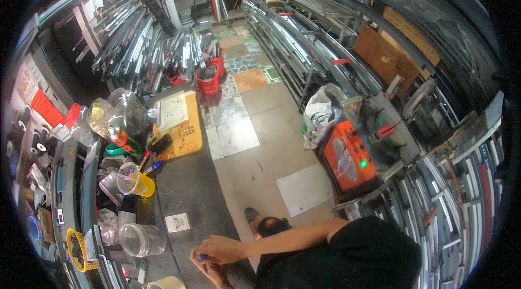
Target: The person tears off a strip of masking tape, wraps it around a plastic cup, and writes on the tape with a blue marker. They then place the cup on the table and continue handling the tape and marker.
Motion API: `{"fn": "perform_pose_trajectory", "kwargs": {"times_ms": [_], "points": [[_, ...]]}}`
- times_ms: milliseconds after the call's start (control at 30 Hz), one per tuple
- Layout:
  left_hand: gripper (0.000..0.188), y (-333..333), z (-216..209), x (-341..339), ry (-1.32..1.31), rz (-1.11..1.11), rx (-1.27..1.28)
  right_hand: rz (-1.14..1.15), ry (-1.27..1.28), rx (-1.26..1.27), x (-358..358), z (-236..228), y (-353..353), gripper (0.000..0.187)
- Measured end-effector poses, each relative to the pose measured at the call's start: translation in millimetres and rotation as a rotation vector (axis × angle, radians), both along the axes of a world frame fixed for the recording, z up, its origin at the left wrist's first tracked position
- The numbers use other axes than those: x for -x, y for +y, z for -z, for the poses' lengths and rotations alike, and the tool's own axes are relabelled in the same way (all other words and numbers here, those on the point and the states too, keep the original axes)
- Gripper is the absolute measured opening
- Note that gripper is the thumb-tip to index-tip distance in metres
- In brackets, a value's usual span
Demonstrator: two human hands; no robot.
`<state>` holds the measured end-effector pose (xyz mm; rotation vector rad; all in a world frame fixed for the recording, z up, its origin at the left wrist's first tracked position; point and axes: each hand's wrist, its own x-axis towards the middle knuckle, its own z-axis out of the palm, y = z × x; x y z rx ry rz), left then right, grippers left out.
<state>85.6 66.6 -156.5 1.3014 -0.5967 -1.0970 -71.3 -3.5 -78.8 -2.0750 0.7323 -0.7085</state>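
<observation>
My hands meet over the near end of the dark, carpet-like tabletop (198, 207). My right hand (225, 248) reaches in from the right, its fingers curled closed around a small blue object (202, 257). Just below it, my left hand (213, 271) has its fingers bent up against the same object. Only a bit of blue shows between the fingers, so its kind cannot be made out. A small white printed card (178, 223) lies flat beyond my hands. To their left are a clear plastic jar (142, 239) on its side and a roll of tape (166, 283).
Along the table's left stand a cup with yellow contents (142, 185), a spray can (125, 140) and a yellow basket (81, 251). An orange machine (347, 156) with a lit green light stands right of the tiled aisle. Racks of metal profiles (293, 45) line both sides.
</observation>
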Motion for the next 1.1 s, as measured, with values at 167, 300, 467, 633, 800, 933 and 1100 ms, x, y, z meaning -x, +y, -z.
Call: {"fn": "perform_pose_trajectory", "kwargs": {"times_ms": [167,300,467,633,800,933,1100], "points": [[0.04,15.9,-86.8,-17.7,-0.296,0.007,-0.128,0.168,-0.131,-0.012,6.6,11.0,-15.2,0.03],[0.036,45.9,-178.5,4.0,-0.081,0.427,0.198,0.133,-0.189,-0.097,5.0,34.2,-23.2,0.026],[0.035,6.4,-199.0,66.5,0.124,1.172,0.54,0.04,-0.025,0.238,1.5,55.9,-15.9,0.028],[0.034,-13.7,-184.4,104.1,0.147,1.316,0.625,0.086,-0.007,0.3,-1.2,56.4,-15.9,0.028],[0.033,-18.9,-178.0,124.6,0.129,1.317,0.712,0.072,0.038,0.28,-1.4,43.9,-17.3,0.027],[0.033,-19.0,-176.7,145.6,0.081,1.264,0.819,0.097,0.054,0.306,-6.7,38.8,-16.1,0.026],[0.032,-23.7,-177.3,163.5,0.021,1.19,0.92,0.1,0.103,0.343,-11.0,39.4,-14.5,0.026]]}}
